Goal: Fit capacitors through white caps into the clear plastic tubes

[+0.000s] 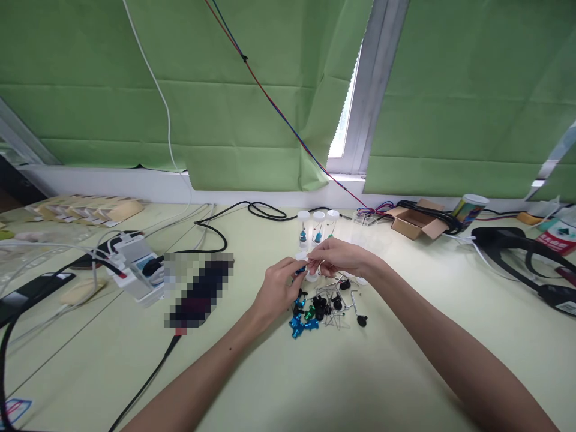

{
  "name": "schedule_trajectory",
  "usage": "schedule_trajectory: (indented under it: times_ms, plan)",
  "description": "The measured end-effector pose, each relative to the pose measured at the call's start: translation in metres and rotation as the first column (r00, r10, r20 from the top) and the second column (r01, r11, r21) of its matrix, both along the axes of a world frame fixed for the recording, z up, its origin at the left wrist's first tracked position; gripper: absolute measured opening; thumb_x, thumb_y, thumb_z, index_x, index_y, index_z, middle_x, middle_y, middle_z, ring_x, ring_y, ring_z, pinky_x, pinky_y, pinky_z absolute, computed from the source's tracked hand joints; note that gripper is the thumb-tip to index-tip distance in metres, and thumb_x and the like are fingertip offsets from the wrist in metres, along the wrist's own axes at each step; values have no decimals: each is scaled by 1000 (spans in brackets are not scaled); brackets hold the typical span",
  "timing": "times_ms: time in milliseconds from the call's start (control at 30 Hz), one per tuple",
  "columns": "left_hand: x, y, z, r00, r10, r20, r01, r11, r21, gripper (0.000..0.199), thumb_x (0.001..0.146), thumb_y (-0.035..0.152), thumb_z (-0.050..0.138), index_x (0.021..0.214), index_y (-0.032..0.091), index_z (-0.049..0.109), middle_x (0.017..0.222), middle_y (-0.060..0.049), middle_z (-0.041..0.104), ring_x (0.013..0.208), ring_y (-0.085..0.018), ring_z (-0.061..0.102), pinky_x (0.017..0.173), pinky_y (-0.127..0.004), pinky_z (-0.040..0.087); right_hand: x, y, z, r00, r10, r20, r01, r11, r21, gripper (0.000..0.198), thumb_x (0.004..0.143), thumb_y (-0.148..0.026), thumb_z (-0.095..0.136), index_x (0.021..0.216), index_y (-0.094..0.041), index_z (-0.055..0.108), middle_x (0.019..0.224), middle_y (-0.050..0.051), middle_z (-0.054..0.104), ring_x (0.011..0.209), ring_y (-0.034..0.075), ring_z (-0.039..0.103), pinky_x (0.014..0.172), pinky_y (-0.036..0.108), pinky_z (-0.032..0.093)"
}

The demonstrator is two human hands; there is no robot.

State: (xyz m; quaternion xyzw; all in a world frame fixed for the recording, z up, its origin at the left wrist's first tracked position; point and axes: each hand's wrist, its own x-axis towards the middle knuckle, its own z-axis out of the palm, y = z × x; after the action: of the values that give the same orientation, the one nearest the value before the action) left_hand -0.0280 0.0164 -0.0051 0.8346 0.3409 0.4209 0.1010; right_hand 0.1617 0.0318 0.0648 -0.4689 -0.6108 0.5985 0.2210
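Observation:
My left hand (281,283) and my right hand (344,257) meet at the middle of the table, fingers closed in pinches. At my left fingertips show a bit of blue and a white round cap (301,256). Whether these are gripped or stand behind the fingers I cannot tell. What my right fingers pinch is too small to make out. Just beyond stand clear tubes with white caps (319,216), with blue pieces (318,237) and thin rods inside. Below the hands lies a pile of blue metal pieces (297,326), a green piece (310,312), black knobs (320,307) and thin metal rods (353,302).
To the left lie a power strip (135,270), a blurred-out dark device (200,294) and black cables (265,211). An open cardboard box (417,221), a can (470,210) and a black headset-like frame (517,255) sit at the right. Green blinds (252,120) hang behind.

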Motion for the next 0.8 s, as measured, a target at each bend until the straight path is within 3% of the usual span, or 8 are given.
schedule_trajectory:
  times_ms: [300, 633, 800]
  plan:
    - [0, -1, 1, 997, 68, 46, -68, 998, -1, 17, 91, 24, 56, 97, 19, 71, 79, -4, 69, 63, -14, 59, 59, -26, 48, -6, -4, 1, 994, -112, 5, 109, 976, 188, 50, 97, -52, 48, 71, -13, 65, 77, 10, 71, 47, 8, 53, 46, 23, 43]
    - [0, 0, -2, 991, 118, 66, -116, 993, -27, 13, 88, 22, 61, 97, 18, 70, 75, -2, 66, 60, -12, 58, 57, -24, 48, -12, -13, 10, 974, -217, 66, 153, 842, 518, 37, 96, -37, 46, 68, -16, 59, 77, 4, 68, 48, 8, 56, 46, 21, 38]
    - [1, -1, -3, 994, 101, 42, -100, 995, -29, 13, 89, 23, 59, 95, 18, 69, 74, -2, 66, 58, -12, 55, 58, -25, 47, -13, -14, 10, 964, -239, 119, 125, 797, 591, 35, 95, -32, 45, 65, -18, 57, 73, 2, 67, 49, 9, 56, 51, 22, 42]
